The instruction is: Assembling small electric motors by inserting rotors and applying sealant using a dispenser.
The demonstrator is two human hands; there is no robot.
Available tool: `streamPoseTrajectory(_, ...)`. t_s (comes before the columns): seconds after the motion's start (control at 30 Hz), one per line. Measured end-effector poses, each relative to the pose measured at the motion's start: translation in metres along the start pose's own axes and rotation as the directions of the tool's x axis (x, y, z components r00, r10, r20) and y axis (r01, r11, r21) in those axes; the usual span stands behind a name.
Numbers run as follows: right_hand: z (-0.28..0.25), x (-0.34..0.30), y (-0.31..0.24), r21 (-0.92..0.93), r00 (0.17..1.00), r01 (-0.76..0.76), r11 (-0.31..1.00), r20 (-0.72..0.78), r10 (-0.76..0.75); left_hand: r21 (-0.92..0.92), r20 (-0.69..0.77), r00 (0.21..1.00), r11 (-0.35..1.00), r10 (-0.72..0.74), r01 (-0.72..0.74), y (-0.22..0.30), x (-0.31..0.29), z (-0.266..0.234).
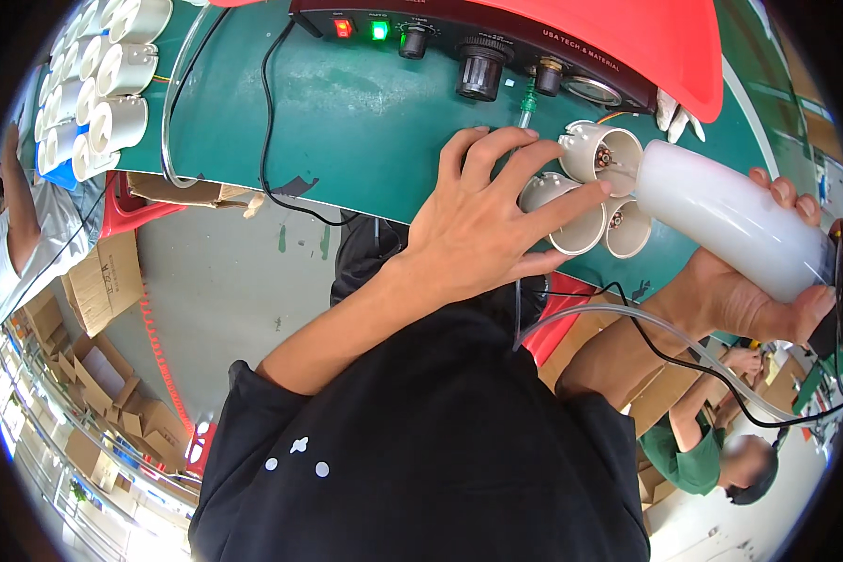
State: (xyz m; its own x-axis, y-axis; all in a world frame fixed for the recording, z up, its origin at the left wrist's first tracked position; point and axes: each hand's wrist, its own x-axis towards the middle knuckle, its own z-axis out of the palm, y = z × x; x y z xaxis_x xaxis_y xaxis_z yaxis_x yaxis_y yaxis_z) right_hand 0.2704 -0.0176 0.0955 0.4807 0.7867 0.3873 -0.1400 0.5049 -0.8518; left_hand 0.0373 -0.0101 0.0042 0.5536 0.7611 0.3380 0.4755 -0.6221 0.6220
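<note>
Fingers spread, my left hand (pixel 468 215) lies over a small cluster of white cups, its index finger stretched across the lower-left cup (pixel 583 225) to the rim of the upper cup (pixel 579 140). The thumb is at the near side of the lower-left cup. My right hand (pixel 749 281) is wrapped round a tilted, milky-white dispensing syringe (pixel 721 206). Its thin tip reaches into the upper cup, beside a small part with copper-coloured bits. A third cup (pixel 629 234), with a similar part inside, stands nearest the table edge.
A black control box (pixel 571 56) with lit switches and knobs stands at the back under a red cover. A clear hose (pixel 656 318) and black cable trail from the syringe. Several white cups (pixel 122 70) are at the far left. White gloves (pixel 676 117) lie right; a co-worker (pixel 702 459) is lower right.
</note>
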Motion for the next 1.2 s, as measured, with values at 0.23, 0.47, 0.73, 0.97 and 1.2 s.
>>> streamPoseTrajectory(0.23,0.007,-0.001,0.001,-0.059,1.0,0.005,0.998,-0.021,-0.007,0.001,0.009,1.0,1.0,0.001,-0.001,0.0,0.0,-0.002)
streamPoseTrajectory(0.47,0.0,-0.001,-0.001,0.002,1.0,-0.01,1.0,0.005,0.01,0.012,-0.006,1.0,1.0,0.007,-0.007,0.0,0.0,-0.001)
streamPoseTrajectory(0.73,0.02,-0.006,-0.022,-0.348,0.879,0.127,0.929,-0.394,-0.268,-0.067,0.026,0.999,0.997,-0.036,0.038,0.002,0.0,-0.003)
streamPoseTrajectory(0.97,-0.03,-0.027,-0.038,0.08,0.999,0.04,0.996,0.025,-0.042,-0.023,0.009,0.999,0.999,0.033,-0.033,0.01,0.003,0.003)
streamPoseTrajectory(1.2,-0.032,-0.032,-0.035,0.085,1.0,0.008,0.996,-0.025,-0.006,-0.05,0.021,1.0,0.999,-0.01,0.011,0.01,0.002,0.006)
